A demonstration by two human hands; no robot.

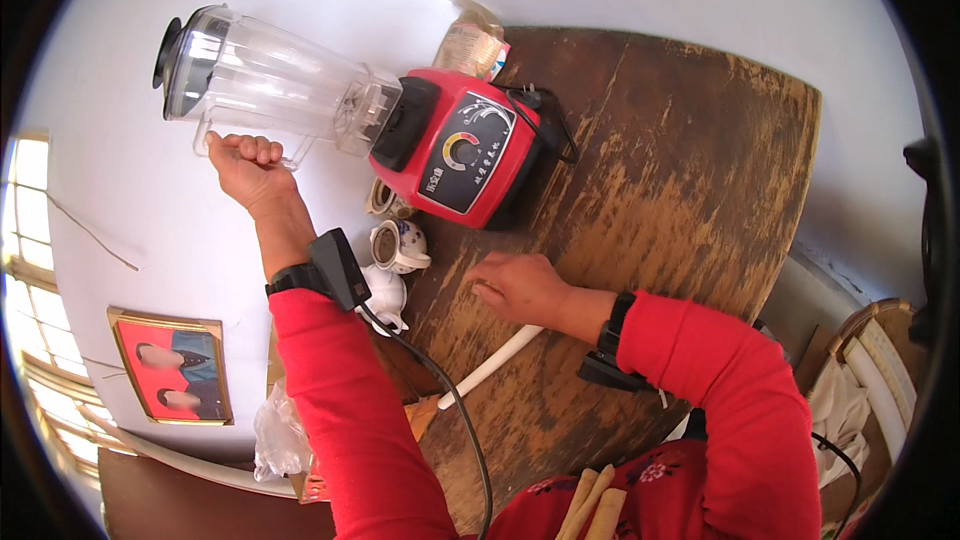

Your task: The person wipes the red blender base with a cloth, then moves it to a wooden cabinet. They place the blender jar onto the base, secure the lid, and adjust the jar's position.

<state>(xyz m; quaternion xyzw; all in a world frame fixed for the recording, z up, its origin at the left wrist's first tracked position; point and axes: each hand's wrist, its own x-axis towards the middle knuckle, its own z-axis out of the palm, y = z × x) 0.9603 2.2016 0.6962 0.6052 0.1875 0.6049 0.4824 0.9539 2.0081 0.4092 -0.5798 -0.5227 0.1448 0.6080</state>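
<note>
A blender stands at the far left side of the table: a red base [470, 155] with a dark control panel, and on it a clear jar [285, 75] with a black-topped lid [175, 65]. The fingers of my left hand [250, 170] wrap around the jar's clear handle [203, 130]. In front of the base, my right hand [525, 285] is held low over the table with its fingers curled; whatever lies inside them, if anything, is hidden. A white rod [490, 368] lies on the table, one end reaching toward my right wrist.
Small white pots [400, 245] stand at the table's left edge, near the blender. A bag [470, 45] and the black cord [560, 125] are behind it. Pale sticks [600, 505] show close to my body. A framed picture [180, 365] hangs on the left wall. The wooden table [680, 160] is worn.
</note>
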